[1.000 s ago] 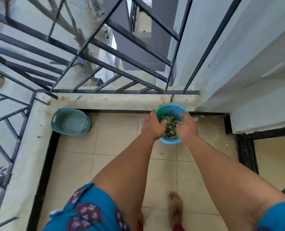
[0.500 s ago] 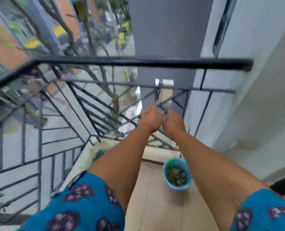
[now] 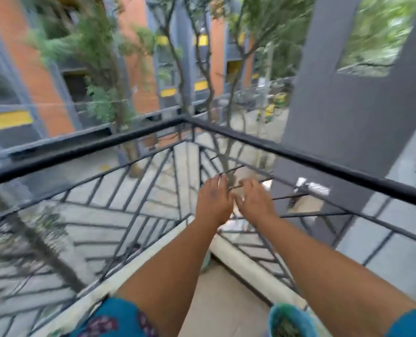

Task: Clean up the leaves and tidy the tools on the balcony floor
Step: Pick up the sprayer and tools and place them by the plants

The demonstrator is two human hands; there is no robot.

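Note:
My left hand (image 3: 214, 203) and my right hand (image 3: 253, 203) are raised side by side in front of the black railing (image 3: 119, 142), close to its corner. Their fingers lie fairly straight, the inner edges of the hands nearly touch, and neither holds anything I can see. The blue bowl (image 3: 275, 317) with dark leaves (image 3: 287, 329) in it stands on the balcony floor at the bottom right, partly cut off by the frame's edge. The whole view is blurred by motion.
A sliver of the teal bin (image 3: 205, 262) shows behind my left forearm, by the low concrete kerb (image 3: 250, 266) under the railing. A grey wall (image 3: 336, 105) rises on the right. Trees and an orange building lie beyond the railing.
My hands have let go of the blue bowl, which now stands on the floor, and have risen to railing height. The view has swung up and left towards the railing corner.

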